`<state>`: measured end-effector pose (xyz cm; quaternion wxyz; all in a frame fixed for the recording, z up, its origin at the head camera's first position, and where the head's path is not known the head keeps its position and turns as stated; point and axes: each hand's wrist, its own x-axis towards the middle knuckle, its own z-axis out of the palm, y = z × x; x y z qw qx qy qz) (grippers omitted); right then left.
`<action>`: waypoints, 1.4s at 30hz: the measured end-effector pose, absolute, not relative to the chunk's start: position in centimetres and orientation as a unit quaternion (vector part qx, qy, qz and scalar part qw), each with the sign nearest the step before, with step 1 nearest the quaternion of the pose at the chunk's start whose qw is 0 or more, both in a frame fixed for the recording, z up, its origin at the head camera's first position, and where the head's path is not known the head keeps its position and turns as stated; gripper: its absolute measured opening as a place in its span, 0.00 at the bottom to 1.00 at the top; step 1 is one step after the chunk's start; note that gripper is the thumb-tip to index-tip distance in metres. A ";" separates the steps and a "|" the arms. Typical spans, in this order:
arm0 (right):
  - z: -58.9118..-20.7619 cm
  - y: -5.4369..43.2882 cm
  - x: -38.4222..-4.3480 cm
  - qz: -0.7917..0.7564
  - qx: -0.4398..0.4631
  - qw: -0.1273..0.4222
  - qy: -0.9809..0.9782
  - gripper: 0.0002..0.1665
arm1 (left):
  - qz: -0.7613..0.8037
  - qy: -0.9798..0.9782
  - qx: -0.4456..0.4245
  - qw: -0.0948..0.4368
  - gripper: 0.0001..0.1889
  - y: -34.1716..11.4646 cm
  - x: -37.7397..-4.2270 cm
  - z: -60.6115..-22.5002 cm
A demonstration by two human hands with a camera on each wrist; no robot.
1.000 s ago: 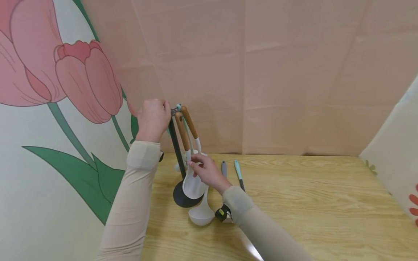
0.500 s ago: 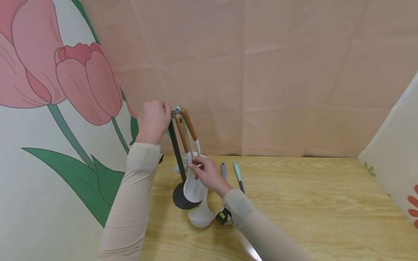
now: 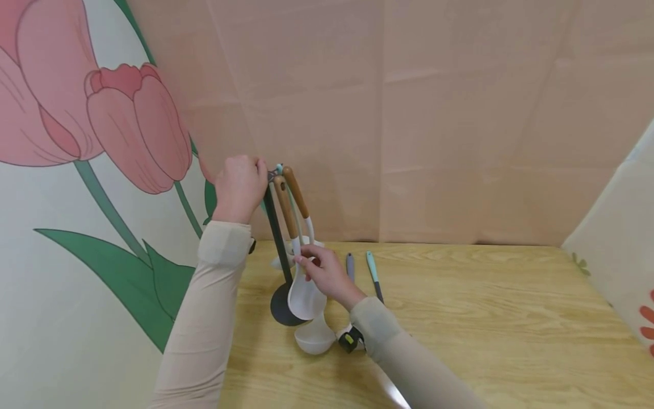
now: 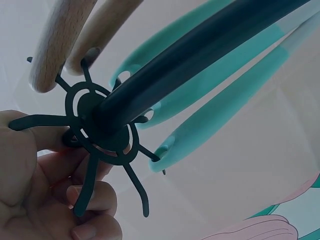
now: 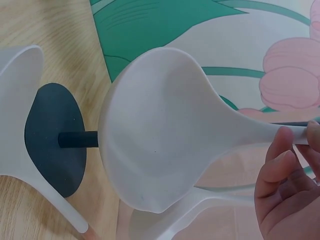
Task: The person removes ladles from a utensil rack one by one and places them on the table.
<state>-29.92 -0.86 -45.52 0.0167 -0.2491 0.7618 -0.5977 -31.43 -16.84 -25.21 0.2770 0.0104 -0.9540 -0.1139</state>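
Observation:
My left hand [image 3: 240, 187] grips the top of a dark utensil stand [image 3: 276, 233], its fingers curled at the hooked ring [image 4: 105, 125] in the left wrist view. My right hand [image 3: 327, 272] pinches the neck of a white ladle [image 3: 306, 298] that has a wooden handle [image 3: 285, 207]. The ladle hangs upright, its bowl in front of the stand's round base [image 3: 283, 307]. A second wooden handle [image 4: 102, 35] and several mint-green handles [image 4: 225, 105] hang on other hooks. Bare hooks stick out on the side near my left fingers.
Another white ladle [image 3: 314, 339] lies on the wooden table [image 3: 485, 318] before the stand. Right of it lie utensils with a grey handle [image 3: 349, 264] and a mint handle [image 3: 372, 267]. A tulip-painted wall [image 3: 117, 238] stands close on the left, a pinkish wall [image 3: 434, 142] behind.
The bowl of the held ladle has shifted slightly down and to the right with my right hand. My left hand stays on the stand's top.

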 end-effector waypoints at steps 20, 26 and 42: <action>-45.4 -0.7 -29.6 -0.593 -0.258 0.018 0.763 0.14 | -0.111 -0.953 0.004 0.283 0.26 -17.0 -31.3 -25.2; -45.4 -0.6 -29.6 -0.595 -0.256 0.018 0.762 0.14 | -0.113 -0.951 0.001 0.286 0.26 -17.0 -31.3 -25.3; -45.4 -0.2 -29.4 -0.607 -0.264 0.002 0.750 0.14 | -0.107 -0.955 0.003 0.276 0.26 -16.9 -31.5 -25.2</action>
